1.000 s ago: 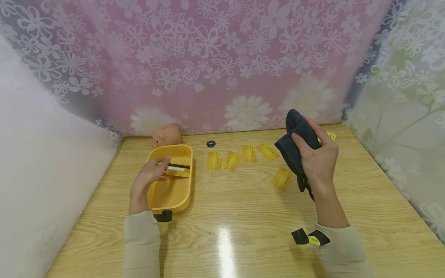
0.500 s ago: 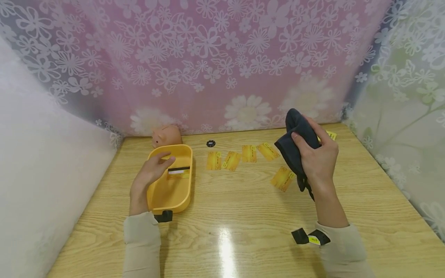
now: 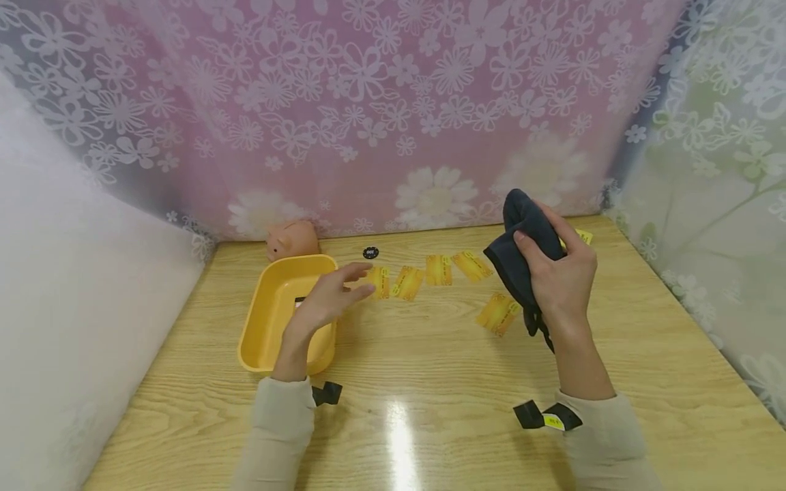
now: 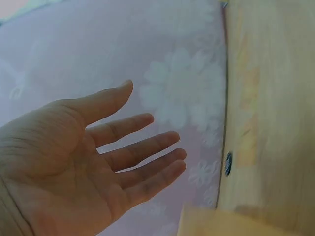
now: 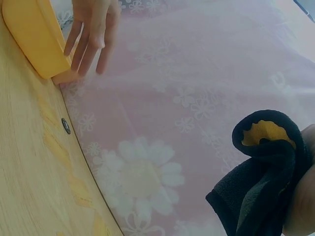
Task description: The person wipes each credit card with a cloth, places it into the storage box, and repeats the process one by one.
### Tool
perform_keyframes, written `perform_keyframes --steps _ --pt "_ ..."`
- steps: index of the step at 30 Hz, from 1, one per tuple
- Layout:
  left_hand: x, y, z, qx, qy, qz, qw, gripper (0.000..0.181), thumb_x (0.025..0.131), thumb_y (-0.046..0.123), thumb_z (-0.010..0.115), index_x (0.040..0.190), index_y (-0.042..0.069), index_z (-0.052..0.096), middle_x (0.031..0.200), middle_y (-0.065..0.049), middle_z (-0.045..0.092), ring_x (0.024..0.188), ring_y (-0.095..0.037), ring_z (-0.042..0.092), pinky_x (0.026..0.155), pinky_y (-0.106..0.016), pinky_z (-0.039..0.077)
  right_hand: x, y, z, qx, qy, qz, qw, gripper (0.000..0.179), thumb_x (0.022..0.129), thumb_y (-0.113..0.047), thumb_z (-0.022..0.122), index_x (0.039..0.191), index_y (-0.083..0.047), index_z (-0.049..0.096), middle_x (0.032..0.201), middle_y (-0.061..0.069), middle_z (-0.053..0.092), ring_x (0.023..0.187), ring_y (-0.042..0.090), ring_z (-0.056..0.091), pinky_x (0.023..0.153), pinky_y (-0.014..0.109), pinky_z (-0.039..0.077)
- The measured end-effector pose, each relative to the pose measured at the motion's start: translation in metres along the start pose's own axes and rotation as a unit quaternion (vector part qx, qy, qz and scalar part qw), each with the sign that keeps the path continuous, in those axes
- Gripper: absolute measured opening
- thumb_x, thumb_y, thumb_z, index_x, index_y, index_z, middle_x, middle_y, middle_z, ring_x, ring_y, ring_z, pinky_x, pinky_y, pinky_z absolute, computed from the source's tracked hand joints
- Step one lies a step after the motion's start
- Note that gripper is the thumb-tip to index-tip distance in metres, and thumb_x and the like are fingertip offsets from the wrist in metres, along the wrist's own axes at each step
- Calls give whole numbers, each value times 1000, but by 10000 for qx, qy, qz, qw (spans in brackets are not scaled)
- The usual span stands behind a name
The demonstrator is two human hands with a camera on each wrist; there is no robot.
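My left hand (image 3: 328,296) is above the right rim of the yellow tray (image 3: 253,334), its fingers extended toward the nearest yellow card (image 3: 382,281). In the left wrist view, the left palm (image 4: 74,162) is bare and the fingers are spread. A dark-banded card (image 3: 299,301) lies in the tray, mostly hidden by the hand. On the right, my right hand (image 3: 565,283) grips a folded dark blue cloth (image 3: 522,239) above the table. The right wrist view shows yellow within the fold of the cloth (image 5: 256,182).
More yellow cards (image 3: 439,270) lie on the wooden table, one of them (image 3: 497,314) closer to me. A black chip (image 3: 370,252) lies behind them. A pig-shaped bank (image 3: 293,239) stands behind the tray. A yellow item (image 3: 583,237) shows behind the right hand. Curtains border the table.
My left hand let go of the dark-banded card inside the tray, then moved right, out over the tray's rim. The tray's near end shifted slightly left. My right hand keeps hold of the cloth.
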State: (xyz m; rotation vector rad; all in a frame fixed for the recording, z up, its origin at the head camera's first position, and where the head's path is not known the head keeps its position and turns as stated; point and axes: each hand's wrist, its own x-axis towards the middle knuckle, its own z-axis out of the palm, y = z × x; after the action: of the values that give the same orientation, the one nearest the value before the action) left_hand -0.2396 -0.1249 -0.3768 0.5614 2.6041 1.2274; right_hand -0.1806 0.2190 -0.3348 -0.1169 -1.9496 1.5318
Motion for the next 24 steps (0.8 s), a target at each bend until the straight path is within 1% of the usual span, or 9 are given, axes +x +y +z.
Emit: perform_keyframes --steps 3,8,11,13,15,18,19,21,24 --pt "7 9 22 31 -305 107 9995 54 106 34 62 155 15 50 155 -13 51 145 -35 46 111 -53 49 1 0 -5 -5 80 1 10000 44 95 -22 79 136 -34 70 142 0 64 111 27 73 79 15 60" --pt "13 23 54 75 -771 241 9967 52 105 35 64 153 18 53 155 -6 52 143 -31 49 110 -51 50 3 0 -8 247 80 4 9997 45 94 -20 79 137 -31 70 143 0 64 116 30 71 82 19 61" --pt "15 27 70 68 -988 342 9945 50 106 35 63 152 16 55 152 -8 55 141 -31 51 111 -51 49 4 1 -4 474 -6 37 9989 46 95 -19 79 138 -30 70 145 0 62 120 31 69 85 23 62" --pt "19 31 82 71 -1049 359 9938 49 106 35 62 150 12 56 148 -12 58 137 -31 53 109 -51 50 4 1 -1 576 -59 86 9983 47 94 -18 79 139 -30 69 146 0 61 121 32 69 86 25 62" --pt "26 38 97 145 -1044 250 9941 50 106 36 62 147 8 58 139 -15 63 127 -30 60 102 -49 54 4 2 0 562 -48 95 9984 47 94 -19 80 139 -30 69 146 -1 61 120 32 69 86 25 62" --pt "44 56 126 480 -942 -95 9943 54 103 42 66 141 5 62 126 -13 69 107 -25 67 86 -39 59 6 1 -5 468 44 117 9988 47 94 -20 80 138 -31 69 146 -2 62 118 31 70 84 23 62" --pt "50 63 136 630 -917 -252 9935 54 101 45 68 135 3 66 120 -12 70 97 -24 68 77 -36 58 6 1 -7 448 80 112 9989 47 94 -20 80 138 -32 69 145 -2 62 118 31 70 84 23 62" --pt "62 74 156 1076 -791 -458 9900 55 97 53 70 119 3 70 109 -10 70 85 -21 65 66 -32 53 7 0 -12 412 141 129 9990 46 94 -21 80 138 -32 70 145 -2 62 117 30 70 83 21 62" --pt "76 87 182 1762 -640 -662 9800 59 90 64 73 99 5 67 98 -9 64 77 -22 57 61 -32 47 7 0 -17 436 175 123 9988 45 94 -22 80 137 -33 70 144 -2 63 117 28 70 83 20 61"
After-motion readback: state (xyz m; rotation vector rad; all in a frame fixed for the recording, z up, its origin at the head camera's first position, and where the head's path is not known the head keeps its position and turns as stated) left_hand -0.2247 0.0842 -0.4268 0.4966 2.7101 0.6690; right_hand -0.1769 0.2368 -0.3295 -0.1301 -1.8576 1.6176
